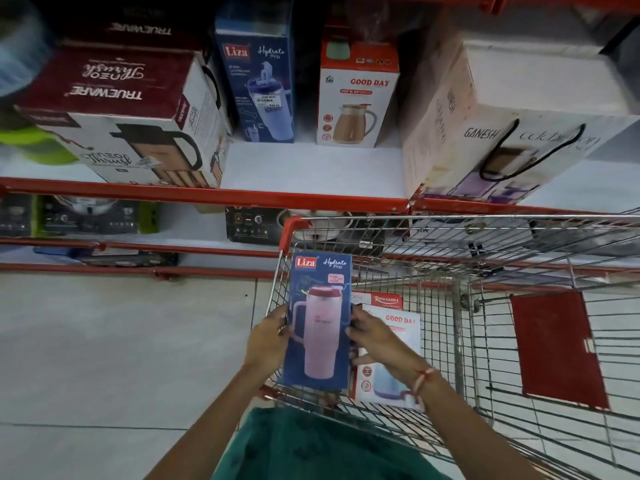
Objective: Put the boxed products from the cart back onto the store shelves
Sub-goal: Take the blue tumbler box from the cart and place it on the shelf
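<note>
I am holding the tall blue Liza box (317, 323) upright over the near left corner of the cart (450, 237), my left hand (268, 336) clamped on its left long edge and my right hand (372, 332) on its right long edge, fingers curling onto the front panel. Both hands are closed on the carton, roughly at mid-height, and it is sitting above the wire basket rather than resting in it, as far as I can tell.

The box is printed cardboard, smooth and slightly glossy, a narrow rectangular column with crisp corners and a picture of a pink handled tumbler. I am judging it as light to moderate in weight, stiff enough along its edges but likely to dent if I squeeze the broad faces, and a little slick under dry fingers. Gripping the two long edges, as I am doing, seems the safest hold; a palm beneath the base would steady it during a reach.

Still lying in the cart are a white Good Day box (391, 358) just to the right and a red Rishabh box (379, 300) beyond it. On the far shelf (207, 192), red-railed with a white deck, a matching Liza carton (258, 88) is standing beside a bare white patch, left of an upright Good Day carton (356, 102).
</note>
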Available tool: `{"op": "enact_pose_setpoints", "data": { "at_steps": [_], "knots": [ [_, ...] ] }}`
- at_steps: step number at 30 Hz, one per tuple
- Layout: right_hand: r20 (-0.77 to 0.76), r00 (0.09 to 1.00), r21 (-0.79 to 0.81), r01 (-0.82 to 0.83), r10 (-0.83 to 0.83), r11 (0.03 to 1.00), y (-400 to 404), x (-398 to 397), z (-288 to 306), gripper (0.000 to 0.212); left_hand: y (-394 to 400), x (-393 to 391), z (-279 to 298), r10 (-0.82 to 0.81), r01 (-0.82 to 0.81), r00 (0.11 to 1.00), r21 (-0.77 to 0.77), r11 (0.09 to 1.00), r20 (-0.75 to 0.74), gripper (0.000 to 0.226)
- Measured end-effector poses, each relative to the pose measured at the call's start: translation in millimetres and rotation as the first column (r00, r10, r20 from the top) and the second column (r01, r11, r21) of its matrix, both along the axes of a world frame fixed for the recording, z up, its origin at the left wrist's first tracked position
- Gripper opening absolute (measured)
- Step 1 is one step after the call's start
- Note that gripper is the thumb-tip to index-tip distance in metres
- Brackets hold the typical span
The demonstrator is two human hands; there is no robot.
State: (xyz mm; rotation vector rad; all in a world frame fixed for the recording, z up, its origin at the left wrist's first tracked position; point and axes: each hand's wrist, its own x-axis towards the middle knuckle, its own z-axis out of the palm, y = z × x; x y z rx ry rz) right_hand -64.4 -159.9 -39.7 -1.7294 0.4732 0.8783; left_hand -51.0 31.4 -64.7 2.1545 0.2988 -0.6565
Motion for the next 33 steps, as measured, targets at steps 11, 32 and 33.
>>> {"op": "enact_pose_setpoints", "data": {
  "at_steps": [11, 32, 33],
  "knots": [
    [0.196, 0.977, 0.088, 0.074, -0.09, 0.993, -23, -12, 85, 0.063, 10, -13, 94, 0.177, -0.106, 0.975, -0.422, 0.9, 0.132, 0.039],
    [0.723, 0.638, -0.511, 0.235, 0.266, 0.827, 75, 191, 97, 0.046, 37, 180, 109, 0.291, -0.304, 0.702, -0.097, 0.948, 0.65, 0.04],
    [0.718, 0.638, -0.516, 0.22, 0.278, 0.828, 79, 205, 92, 0.046, 40, 194, 105, 0.284, -0.32, 0.694, -0.069, 0.945, 0.662, 0.041]
  ]
}}
